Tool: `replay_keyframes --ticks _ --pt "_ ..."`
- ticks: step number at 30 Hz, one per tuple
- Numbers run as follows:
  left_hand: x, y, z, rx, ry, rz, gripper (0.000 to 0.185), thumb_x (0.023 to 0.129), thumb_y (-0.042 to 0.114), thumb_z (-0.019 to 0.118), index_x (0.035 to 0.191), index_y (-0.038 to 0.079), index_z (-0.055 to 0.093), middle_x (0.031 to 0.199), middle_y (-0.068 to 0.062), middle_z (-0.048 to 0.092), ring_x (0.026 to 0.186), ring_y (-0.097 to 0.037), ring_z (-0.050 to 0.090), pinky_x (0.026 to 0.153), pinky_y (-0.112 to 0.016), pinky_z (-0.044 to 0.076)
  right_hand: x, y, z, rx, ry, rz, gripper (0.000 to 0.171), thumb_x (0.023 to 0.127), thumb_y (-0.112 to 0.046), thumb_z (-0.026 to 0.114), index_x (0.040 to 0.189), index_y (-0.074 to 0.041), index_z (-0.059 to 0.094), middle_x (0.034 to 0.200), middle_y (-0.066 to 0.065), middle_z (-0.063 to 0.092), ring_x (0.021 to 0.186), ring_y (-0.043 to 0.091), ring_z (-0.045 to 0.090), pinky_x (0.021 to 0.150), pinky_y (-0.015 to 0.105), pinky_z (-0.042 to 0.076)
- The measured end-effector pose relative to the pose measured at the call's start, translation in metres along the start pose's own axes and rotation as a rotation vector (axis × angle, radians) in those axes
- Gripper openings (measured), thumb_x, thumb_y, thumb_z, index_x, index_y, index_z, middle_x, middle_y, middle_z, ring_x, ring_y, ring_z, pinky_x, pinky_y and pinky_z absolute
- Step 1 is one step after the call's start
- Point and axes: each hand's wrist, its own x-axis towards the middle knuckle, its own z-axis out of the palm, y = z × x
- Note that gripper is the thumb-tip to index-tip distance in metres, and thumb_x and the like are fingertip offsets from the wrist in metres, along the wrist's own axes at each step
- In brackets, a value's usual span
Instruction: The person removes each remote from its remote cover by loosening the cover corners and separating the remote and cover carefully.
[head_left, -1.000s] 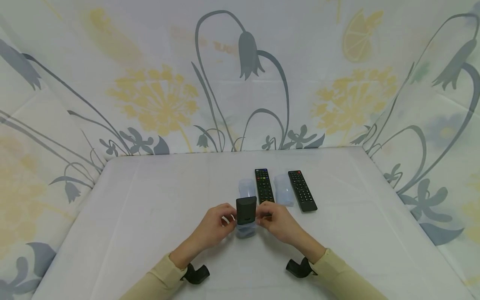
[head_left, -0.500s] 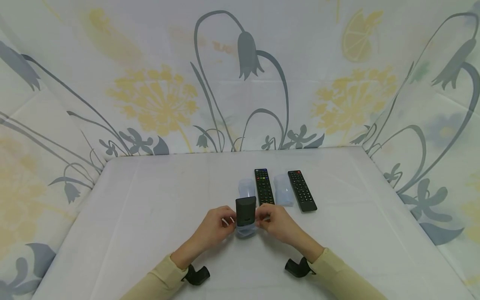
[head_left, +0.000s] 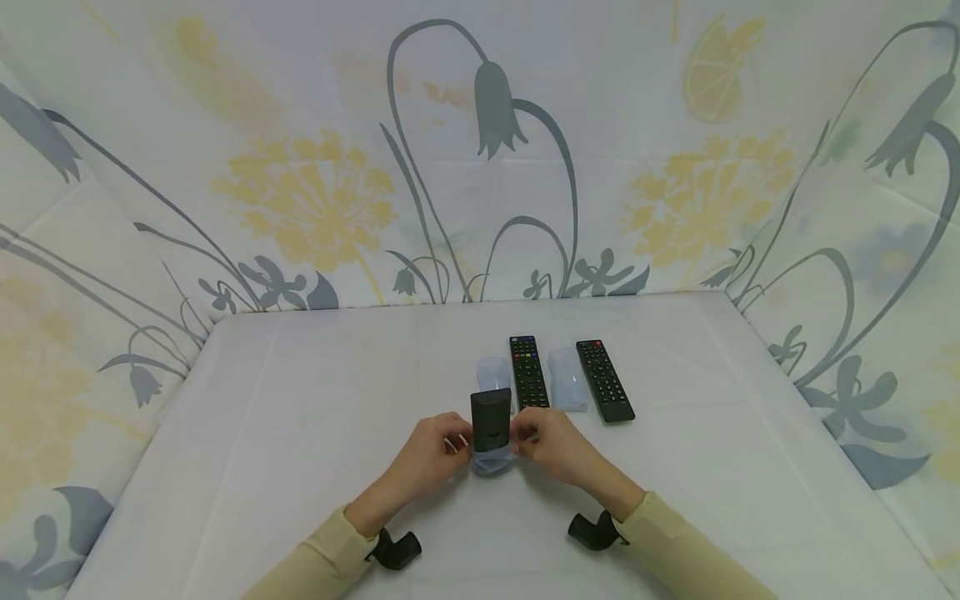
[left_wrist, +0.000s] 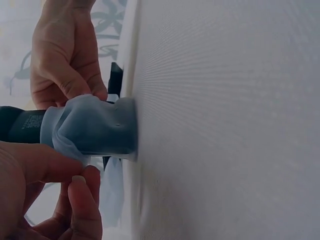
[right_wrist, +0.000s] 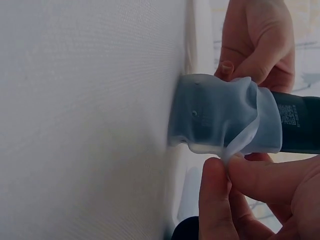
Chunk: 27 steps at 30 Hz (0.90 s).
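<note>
A black remote control (head_left: 491,418) stands on end on the table, its lower end inside a translucent bluish sleeve-like cover (head_left: 492,463). In the left wrist view the cover (left_wrist: 97,125) is bunched in folds near its rim. My left hand (head_left: 431,452) pinches the rim between thumb and index finger on one side. On the opposite side my right hand (head_left: 557,447) pinches it likewise; in the right wrist view the fold of the cover (right_wrist: 225,115) sits between thumb and fingertip. A printed code shows on the bare part of the remote (right_wrist: 300,120).
Behind the hands lie a remote with coloured buttons (head_left: 528,371) and another remote (head_left: 604,381) farther right. Two bluish translucent covers (head_left: 567,381) (head_left: 492,374) lie beside them. White cloth covers the table (head_left: 337,367); patterned fabric (head_left: 480,225) rises behind and at both sides.
Both hands stay at the cover almost unmoved. The upright remote's top appears slightly higher, and the cover's visible part below it looks a little shorter and more bunched.
</note>
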Motion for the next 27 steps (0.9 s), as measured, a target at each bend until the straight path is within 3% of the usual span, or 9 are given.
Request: replay_keyframes --ticks 15,27 --pt "-0.0010 -0.0015 0.0026 0.023 -0.009 -0.020 0.021 0.078 -0.011 0.065 0.088 0.006 0.074 0.083 0.002 0.064 0.072 -0.010 0.059 0.065 -0.026 0.051 -0.0044 0.0008 0.0052 -0.014 0.037 -0.003 0.020 0.079 0.012 0.073 0.087 -0.006 0.072 0.086 -0.002 0.066 0.078 0.013 0.058 0.070 0.029 0.051" --pt "-0.0022 -0.0005 0.0048 -0.013 0.004 -0.067 0.020 0.077 -0.011 0.066 0.084 0.007 0.074 0.082 0.005 0.063 0.073 -0.011 0.059 0.066 -0.027 0.051 -0.0068 -0.0023 0.0007 -0.012 0.001 -0.010 0.019 0.082 0.010 0.072 0.089 -0.007 0.074 0.089 -0.002 0.067 0.082 0.014 0.062 0.073 0.028 0.052"
